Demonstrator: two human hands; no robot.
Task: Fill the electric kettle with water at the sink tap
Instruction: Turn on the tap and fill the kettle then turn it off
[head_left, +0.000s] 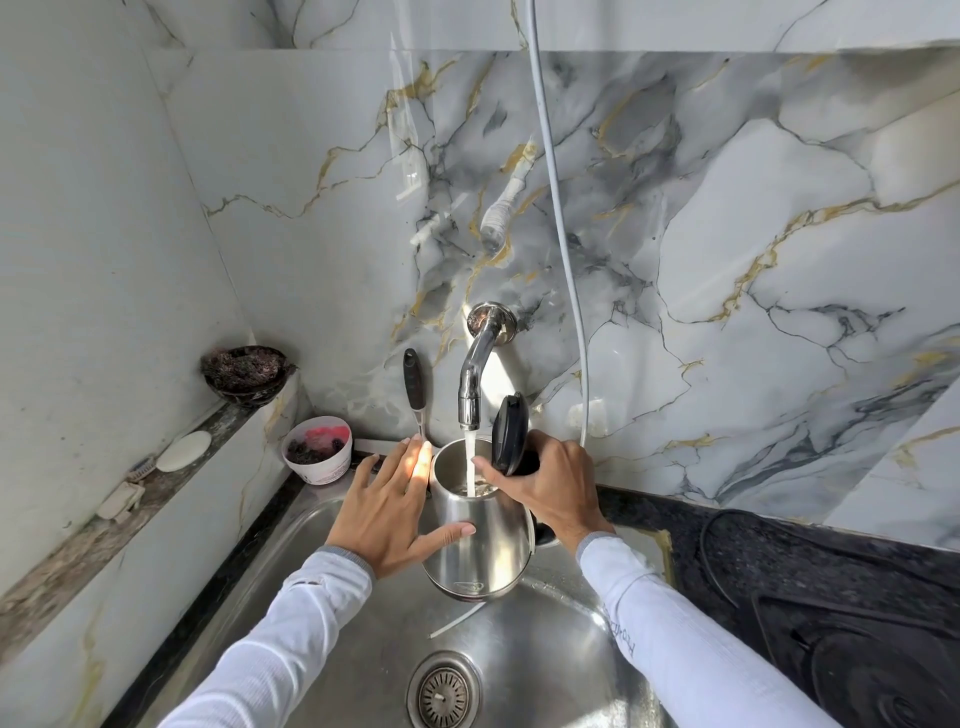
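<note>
A steel electric kettle (480, 545) hangs over the sink (519, 654), tilted toward me, with its black lid (510, 434) flipped up. Water runs from the chrome tap (471, 384) straight into the kettle's mouth, and some water shows inside. My right hand (550, 486) is shut on the kettle's black handle, which it mostly hides. My left hand (395, 506) rests flat against the kettle's left side, fingers spread and thumb on the steel wall.
A white tub (318, 457) and a black-handled utensil (414, 387) stand behind the sink at the left. A dark bowl with a scrubber (244, 373) and a soap dish (184, 451) sit on the left ledge. Dark counter (831, 587) lies right; a hose (563, 249) hangs down the wall.
</note>
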